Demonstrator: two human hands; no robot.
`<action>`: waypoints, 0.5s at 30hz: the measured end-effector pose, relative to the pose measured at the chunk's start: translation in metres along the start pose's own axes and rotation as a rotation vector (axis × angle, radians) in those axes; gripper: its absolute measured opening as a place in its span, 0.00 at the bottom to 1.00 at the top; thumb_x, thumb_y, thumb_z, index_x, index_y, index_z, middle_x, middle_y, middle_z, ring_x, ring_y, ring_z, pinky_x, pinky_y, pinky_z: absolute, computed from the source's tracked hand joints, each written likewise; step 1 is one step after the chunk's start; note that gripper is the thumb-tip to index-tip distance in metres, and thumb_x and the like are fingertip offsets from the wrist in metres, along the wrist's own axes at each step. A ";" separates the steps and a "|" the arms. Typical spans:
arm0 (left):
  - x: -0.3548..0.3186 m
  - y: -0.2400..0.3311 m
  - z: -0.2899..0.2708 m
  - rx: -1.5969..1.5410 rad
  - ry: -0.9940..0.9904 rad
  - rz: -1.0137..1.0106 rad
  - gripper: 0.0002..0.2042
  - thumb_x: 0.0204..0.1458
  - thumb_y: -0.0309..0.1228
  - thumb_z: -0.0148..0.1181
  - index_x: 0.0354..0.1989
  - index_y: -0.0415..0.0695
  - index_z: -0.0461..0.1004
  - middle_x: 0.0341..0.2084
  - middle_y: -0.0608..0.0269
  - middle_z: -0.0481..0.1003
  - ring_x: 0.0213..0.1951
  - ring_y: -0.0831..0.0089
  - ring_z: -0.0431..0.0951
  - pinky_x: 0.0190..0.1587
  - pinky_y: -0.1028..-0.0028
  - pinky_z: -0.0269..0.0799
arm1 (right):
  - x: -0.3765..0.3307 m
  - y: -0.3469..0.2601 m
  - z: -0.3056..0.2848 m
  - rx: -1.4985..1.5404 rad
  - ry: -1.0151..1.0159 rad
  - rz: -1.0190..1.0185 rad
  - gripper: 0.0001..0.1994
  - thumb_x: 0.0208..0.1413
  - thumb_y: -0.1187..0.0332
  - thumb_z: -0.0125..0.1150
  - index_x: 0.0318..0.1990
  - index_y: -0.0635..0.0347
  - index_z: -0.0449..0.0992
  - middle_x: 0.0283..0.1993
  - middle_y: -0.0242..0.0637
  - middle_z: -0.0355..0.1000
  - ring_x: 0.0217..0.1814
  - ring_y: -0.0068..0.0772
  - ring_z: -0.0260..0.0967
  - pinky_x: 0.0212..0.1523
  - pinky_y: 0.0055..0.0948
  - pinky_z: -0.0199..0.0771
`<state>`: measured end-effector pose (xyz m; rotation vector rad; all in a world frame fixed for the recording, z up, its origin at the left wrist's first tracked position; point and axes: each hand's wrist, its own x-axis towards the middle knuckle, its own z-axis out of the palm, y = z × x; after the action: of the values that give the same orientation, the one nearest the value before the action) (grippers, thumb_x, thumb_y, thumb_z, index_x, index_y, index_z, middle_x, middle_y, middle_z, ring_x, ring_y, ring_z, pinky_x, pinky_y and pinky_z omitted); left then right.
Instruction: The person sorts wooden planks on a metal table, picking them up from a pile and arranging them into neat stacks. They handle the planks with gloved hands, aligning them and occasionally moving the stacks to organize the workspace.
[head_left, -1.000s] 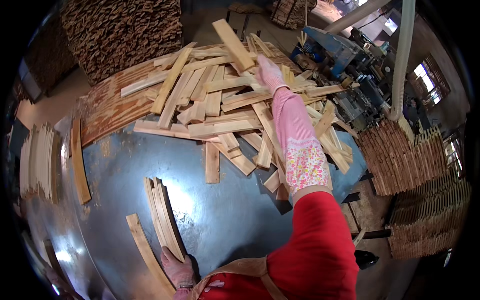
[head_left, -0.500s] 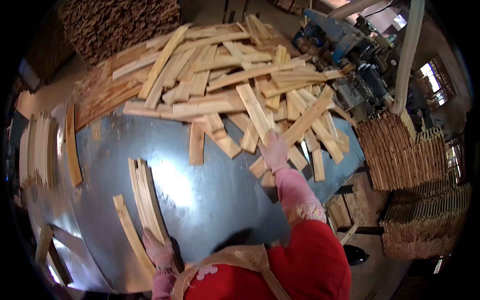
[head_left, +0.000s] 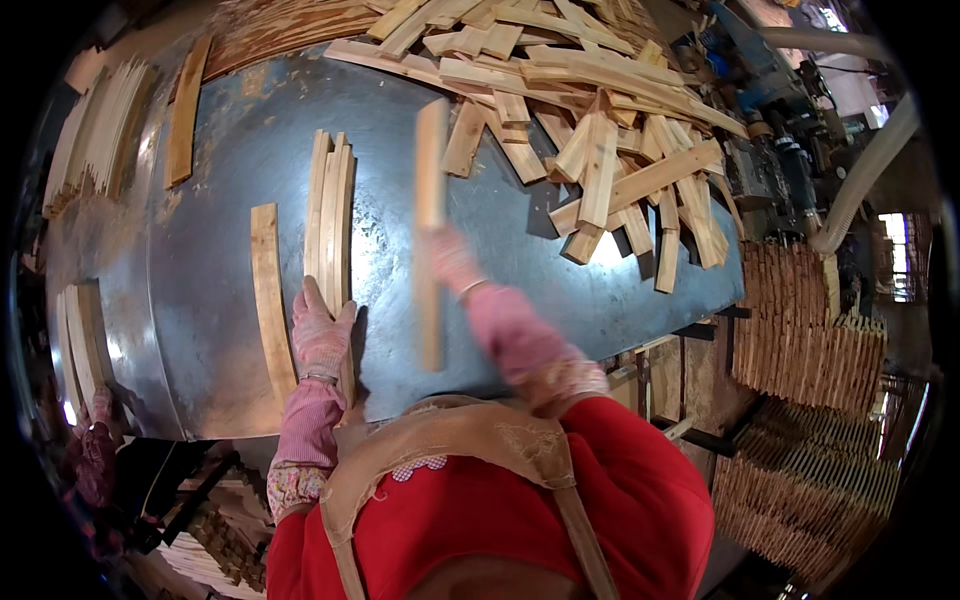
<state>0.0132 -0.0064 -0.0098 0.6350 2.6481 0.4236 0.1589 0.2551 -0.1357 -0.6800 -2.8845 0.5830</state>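
Note:
My right hand (head_left: 455, 262), blurred by motion, grips a wooden slat (head_left: 431, 170) near its middle. The slat is held lengthwise over the metal-topped table (head_left: 400, 340), to the right of a small row of wooden slats (head_left: 328, 210) standing side by side. Across the near end of that row lies my left hand (head_left: 322, 335), thumb on one side and fingers on the other, holding the slats together. A single slat (head_left: 267, 290) rests just left of them. Farther off is a loose heap of slats (head_left: 600, 180), lying crosswise over one another.
At the left edge another person's hand (head_left: 101, 405) is at a few slats (head_left: 82, 325). Beyond stand a bundle of slats (head_left: 100, 135) and one lone slat (head_left: 187, 115). Machinery with a pale hose (head_left: 870, 180) is at the right, above stacked slats (head_left: 800, 330).
My right hand has drawn a slat from the heap toward the left and nearer to me. My left hand stays on the slat row. The view has shifted, and another person's hand now shows at left.

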 end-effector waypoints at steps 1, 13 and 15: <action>0.004 0.007 0.001 0.043 -0.010 0.036 0.54 0.52 0.50 0.74 0.83 0.44 0.50 0.77 0.41 0.59 0.71 0.41 0.68 0.70 0.53 0.70 | -0.004 -0.015 0.054 0.006 -0.144 -0.070 0.13 0.75 0.65 0.50 0.54 0.62 0.79 0.59 0.55 0.78 0.63 0.51 0.78 0.63 0.47 0.79; -0.018 0.009 0.001 0.189 0.020 -0.120 0.55 0.50 0.47 0.76 0.82 0.43 0.48 0.78 0.47 0.56 0.72 0.43 0.66 0.71 0.55 0.68 | 0.072 0.129 -0.259 -0.264 0.240 1.087 0.59 0.50 0.30 0.72 0.82 0.55 0.55 0.76 0.51 0.65 0.77 0.59 0.63 0.72 0.62 0.66; -0.013 0.014 -0.002 0.189 0.001 -0.119 0.55 0.50 0.46 0.77 0.82 0.43 0.48 0.78 0.47 0.56 0.72 0.43 0.65 0.72 0.55 0.67 | 0.093 0.150 -0.262 -0.195 0.271 1.226 0.62 0.47 0.31 0.75 0.84 0.50 0.49 0.78 0.50 0.61 0.78 0.60 0.61 0.73 0.65 0.65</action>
<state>0.0279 -0.0012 0.0012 0.5288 2.7305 0.1415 0.1898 0.5103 0.0484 -2.3203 -1.9892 0.2283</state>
